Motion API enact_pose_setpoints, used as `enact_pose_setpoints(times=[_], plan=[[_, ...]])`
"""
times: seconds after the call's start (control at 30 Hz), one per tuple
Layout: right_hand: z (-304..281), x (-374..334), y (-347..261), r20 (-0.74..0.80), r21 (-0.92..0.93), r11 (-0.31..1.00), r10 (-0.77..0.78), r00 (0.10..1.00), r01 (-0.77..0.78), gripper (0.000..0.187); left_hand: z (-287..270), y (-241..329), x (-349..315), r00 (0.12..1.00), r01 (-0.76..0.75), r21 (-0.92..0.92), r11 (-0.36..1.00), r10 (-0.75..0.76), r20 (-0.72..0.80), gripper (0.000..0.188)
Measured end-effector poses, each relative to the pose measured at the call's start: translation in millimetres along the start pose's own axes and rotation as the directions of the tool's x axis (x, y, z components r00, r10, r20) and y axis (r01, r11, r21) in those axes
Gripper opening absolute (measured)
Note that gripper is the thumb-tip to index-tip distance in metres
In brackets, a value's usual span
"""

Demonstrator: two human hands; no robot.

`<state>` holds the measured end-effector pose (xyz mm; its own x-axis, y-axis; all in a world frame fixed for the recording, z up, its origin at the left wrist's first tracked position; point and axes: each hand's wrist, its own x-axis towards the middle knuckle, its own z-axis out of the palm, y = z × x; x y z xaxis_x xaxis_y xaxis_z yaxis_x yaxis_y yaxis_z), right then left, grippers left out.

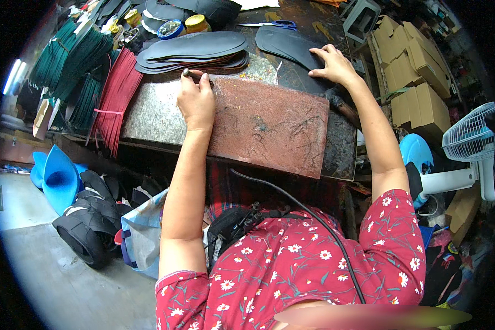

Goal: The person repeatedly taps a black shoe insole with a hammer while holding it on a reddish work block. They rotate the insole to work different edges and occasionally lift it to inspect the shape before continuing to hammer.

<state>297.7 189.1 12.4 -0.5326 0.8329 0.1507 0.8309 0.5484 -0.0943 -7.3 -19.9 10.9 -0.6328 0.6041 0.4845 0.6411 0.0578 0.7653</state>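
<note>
Left hand (197, 104): I see it pinching a small dark thing (186, 72).
Right hand (336, 66): fingers spread on black sole-shaped sheet (283, 44), upper centre.
Nearby: blue-handled scissors (269, 24) above; rust-brown rectangular slab (267, 124), centre.

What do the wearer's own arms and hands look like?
The left hand and right hand are bare, without gloves; no watch or bracelet shows. The short sleeves are red, patterned with white daisy-like flowers and green stems.
</note>
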Motion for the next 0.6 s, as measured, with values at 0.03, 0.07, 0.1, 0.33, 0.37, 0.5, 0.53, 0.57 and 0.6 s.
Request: enact_pose_setpoints(times=[0.03,0.07,0.1,0.33,0.37,0.5,0.53,0.57,0.6], plan=[[5.2,0.7,6.7,-0.021,0.008,1.0,-0.01,1.0,0.01,0.072,0.2,-0.9,-0.8,0.997,-0.068,0.012,0.998,0.069,-0.028,0.012],[7.8,3.3,10.7,-0.091,0.032,0.998,-0.054,0.994,0.058,0.072,0.2,-1.7,-1.1,0.997,-0.071,0.007,0.997,0.071,-0.02,0.012],[6.8,6.5,12.2,-0.093,0.027,0.998,-0.057,0.994,0.06,0.069,0.3,-2.4,-1.1,0.997,-0.076,0.008,0.997,0.076,-0.019,0.012],[-53.2,-21.0,-64.9,-0.651,0.444,0.792,-0.037,0.759,0.419,0.057,-5.1,-9.0,3.7,0.979,0.113,-0.277,0.954,-0.155,-0.135,0.009],[-51.5,-33.4,-87.1,-0.634,0.444,0.756,-0.114,0.765,0.481,0.057,-5.8,-9.8,4.7,0.969,0.086,-0.302,0.949,-0.151,-0.195,0.009],[-27.2,-66.2,-147.5,-0.206,0.126,0.796,-0.563,0.8,0.592,0.057,-9.2,-10.5,6.0,0.898,-0.066,-0.345,0.936,-0.095,-0.43,0.012],[-21.1,-72.9,-152.6,-0.088,0.098,0.83,-0.542,0.836,0.549,0.058,-9.8,-10.2,5.5,0.887,-0.081,-0.345,0.935,-0.089,-0.452,0.012],[-16.3,-76.2,-153.9,-0.086,0.133,0.853,-0.497,0.863,0.505,0.053,-8.8,-9.4,5.4,0.897,-0.121,-0.384,0.915,-0.065,-0.438,0.014],[-11.0,-79.9,-155.7,-0.163,0.16,0.829,-0.514,0.842,0.537,0.052,-8.8,-9.0,4.7,0.919,-0.068,-0.256,0.964,-0.039,-0.392,0.014]])
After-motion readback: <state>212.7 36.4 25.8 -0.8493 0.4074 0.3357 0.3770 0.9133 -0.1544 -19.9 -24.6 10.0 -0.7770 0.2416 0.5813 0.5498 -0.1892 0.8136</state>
